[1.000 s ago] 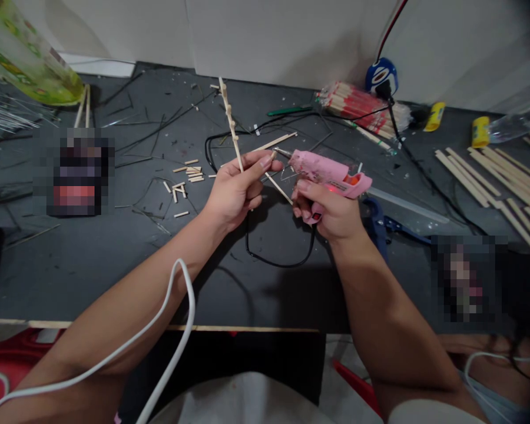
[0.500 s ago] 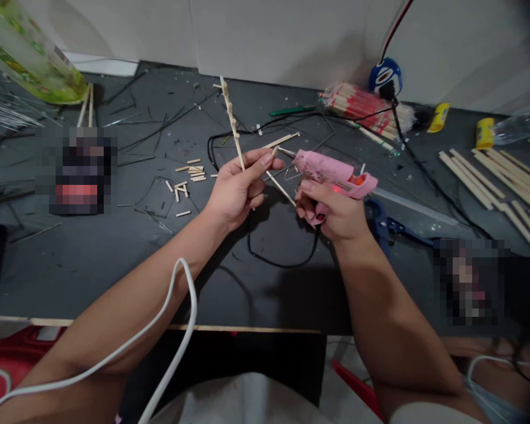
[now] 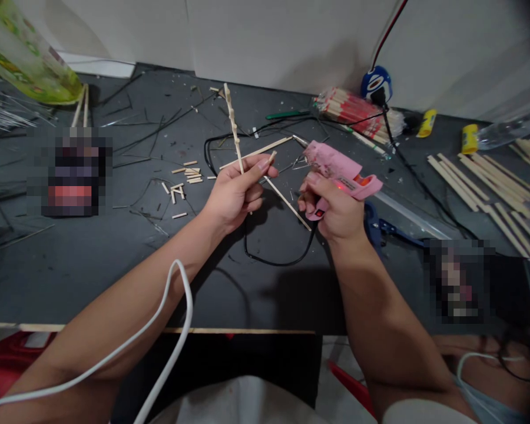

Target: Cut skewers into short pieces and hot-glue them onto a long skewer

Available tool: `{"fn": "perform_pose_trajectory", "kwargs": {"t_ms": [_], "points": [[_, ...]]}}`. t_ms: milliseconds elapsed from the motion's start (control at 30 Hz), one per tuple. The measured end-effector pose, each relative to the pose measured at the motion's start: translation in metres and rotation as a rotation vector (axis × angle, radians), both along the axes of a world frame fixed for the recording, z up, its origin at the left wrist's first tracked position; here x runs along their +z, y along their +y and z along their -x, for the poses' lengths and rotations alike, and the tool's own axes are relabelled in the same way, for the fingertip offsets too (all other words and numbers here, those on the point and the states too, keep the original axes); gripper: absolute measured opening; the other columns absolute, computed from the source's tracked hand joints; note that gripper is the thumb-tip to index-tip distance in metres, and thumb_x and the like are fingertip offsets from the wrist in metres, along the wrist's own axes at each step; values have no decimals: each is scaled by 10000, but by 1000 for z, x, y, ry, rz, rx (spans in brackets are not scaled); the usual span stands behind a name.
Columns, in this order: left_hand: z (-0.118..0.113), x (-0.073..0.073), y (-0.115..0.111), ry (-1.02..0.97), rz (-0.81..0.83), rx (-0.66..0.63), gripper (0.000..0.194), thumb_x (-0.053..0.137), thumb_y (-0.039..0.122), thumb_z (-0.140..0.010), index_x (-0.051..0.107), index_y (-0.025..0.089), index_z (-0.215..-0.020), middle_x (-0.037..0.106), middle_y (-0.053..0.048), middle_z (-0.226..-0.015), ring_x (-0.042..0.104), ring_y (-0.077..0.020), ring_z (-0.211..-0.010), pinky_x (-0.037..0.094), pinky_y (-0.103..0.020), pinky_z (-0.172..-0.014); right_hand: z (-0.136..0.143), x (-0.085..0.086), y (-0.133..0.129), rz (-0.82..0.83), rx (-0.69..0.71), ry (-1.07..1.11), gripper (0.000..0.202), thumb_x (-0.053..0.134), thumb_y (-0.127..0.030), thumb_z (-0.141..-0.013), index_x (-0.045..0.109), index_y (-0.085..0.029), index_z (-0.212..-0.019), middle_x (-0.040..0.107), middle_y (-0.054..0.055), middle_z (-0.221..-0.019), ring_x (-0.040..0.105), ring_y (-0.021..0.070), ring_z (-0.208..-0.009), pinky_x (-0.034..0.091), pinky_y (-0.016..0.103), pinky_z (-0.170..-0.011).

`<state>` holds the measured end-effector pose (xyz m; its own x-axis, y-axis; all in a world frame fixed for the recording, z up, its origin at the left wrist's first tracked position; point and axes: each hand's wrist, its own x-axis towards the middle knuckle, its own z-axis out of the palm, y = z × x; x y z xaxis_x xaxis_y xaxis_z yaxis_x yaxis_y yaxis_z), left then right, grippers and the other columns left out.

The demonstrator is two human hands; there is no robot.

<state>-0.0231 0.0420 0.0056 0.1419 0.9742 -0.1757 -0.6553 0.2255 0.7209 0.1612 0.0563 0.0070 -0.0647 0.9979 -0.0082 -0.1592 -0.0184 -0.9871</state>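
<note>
My left hand [image 3: 241, 194] is closed round a long thin wooden stick [image 3: 234, 126] with small knobs along its upper part. Between its thumb and finger it pinches a short wooden piece [image 3: 272, 157]. My right hand [image 3: 331, 203] grips a pink glue gun [image 3: 335, 165], whose metal nozzle points up and left, apart from the short piece. Another thin stick [image 3: 287, 203] slants down to the right between the hands. Behind my left hand lies a stick [image 3: 276, 145] on the dark table. Several short cut pieces [image 3: 193, 175] lie left of my left hand.
Dark table [image 3: 265, 300] holds scattered thin strips. At the back are a packet of sticks [image 3: 362, 112] and a blue plug adapter [image 3: 377, 84]. Long sticks [image 3: 503, 182] and a plastic bottle [image 3: 512, 129] lie right. Blue-handled pliers [image 3: 373, 227] sit beside my right wrist. A black cord [image 3: 274, 263] loops below the hands.
The glue gun's nozzle has moved away from the short piece, up and to the right. My left hand keeps its hold. The whole view has shifted slightly.
</note>
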Motion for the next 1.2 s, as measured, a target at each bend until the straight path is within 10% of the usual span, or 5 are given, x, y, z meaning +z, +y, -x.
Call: {"fn": "perform_pose_trajectory", "kwargs": {"t_ms": [467, 800, 1200], "points": [[-14, 2, -18, -85, -6, -160, 244, 804, 389, -904, 712, 168, -952, 457, 88, -626, 196, 3, -410, 191, -134, -382, 9, -6, -7, -155, 38, 15, 306, 917, -437, -775, 695, -239, -844, 588, -61, -708, 533, 65, -536, 426, 229, -487], [-8, 2, -6, -5, -2, 96, 150, 774, 298, -914, 690, 179, -948, 640, 54, -811, 229, 9, -418, 214, -148, -357, 8, -6, -12, -216, -34, -238, 367, 868, -514, -812, 673, -224, -701, 555, -49, -551, 501, 101, -480, 441, 285, -479], [-17, 5, -19, -43, 5, -49, 259, 857, 378, -844, 712, 194, -956, 551, 90, -653, 234, 4, -396, 214, -142, -370, 13, -8, -12, -73, -59, -28, 334, 941, -414, -732, 799, -272, -998, 722, -34, -844, 564, 70, -565, 463, 224, -490]]}}
